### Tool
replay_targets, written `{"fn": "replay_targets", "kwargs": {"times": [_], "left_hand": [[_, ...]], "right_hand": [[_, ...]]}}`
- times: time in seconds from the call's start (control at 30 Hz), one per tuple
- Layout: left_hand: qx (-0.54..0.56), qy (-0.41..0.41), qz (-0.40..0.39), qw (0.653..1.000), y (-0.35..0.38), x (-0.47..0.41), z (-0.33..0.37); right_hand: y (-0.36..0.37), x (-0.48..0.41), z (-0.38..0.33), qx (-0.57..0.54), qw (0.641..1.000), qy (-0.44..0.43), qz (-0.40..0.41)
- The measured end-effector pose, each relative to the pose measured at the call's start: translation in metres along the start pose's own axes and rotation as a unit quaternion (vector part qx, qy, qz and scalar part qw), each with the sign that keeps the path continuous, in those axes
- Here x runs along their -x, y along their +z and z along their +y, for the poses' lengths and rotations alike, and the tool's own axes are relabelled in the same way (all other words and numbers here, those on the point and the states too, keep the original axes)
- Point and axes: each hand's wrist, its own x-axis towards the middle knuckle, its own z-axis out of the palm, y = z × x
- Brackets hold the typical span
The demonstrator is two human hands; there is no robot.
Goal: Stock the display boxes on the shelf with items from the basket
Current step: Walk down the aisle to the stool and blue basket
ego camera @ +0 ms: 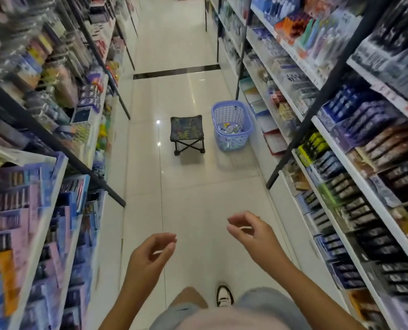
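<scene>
A light blue plastic basket (231, 126) stands on the tiled floor down the aisle, close to the right-hand shelves, with small packaged items lying in its bottom. My left hand (148, 256) and my right hand (253, 231) hang in front of me at waist height, far short of the basket. Both have loosely curled fingers and hold nothing. Display boxes of dark and coloured packets fill the right shelves (355, 186) and the left shelves (31, 186); they are blurred.
A small folding stool (186, 133) with a patterned seat stands just left of the basket. Black shelf uprights (291, 151) lean into the aisle on both sides. My shoe (224, 295) is on the pale tiles below me. A dark floor strip (174, 72) crosses farther down.
</scene>
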Motion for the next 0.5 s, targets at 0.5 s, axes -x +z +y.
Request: {"fn": "replay_targets", "kwargs": {"times": [0.5], "left_hand": [[-0.004, 0.028, -0.056, 0.998, -0.038, -0.298, 0.068]], "right_hand": [[0.023, -0.269, -0.048, 0.016, 0.999, 0.034, 0.019]]}}
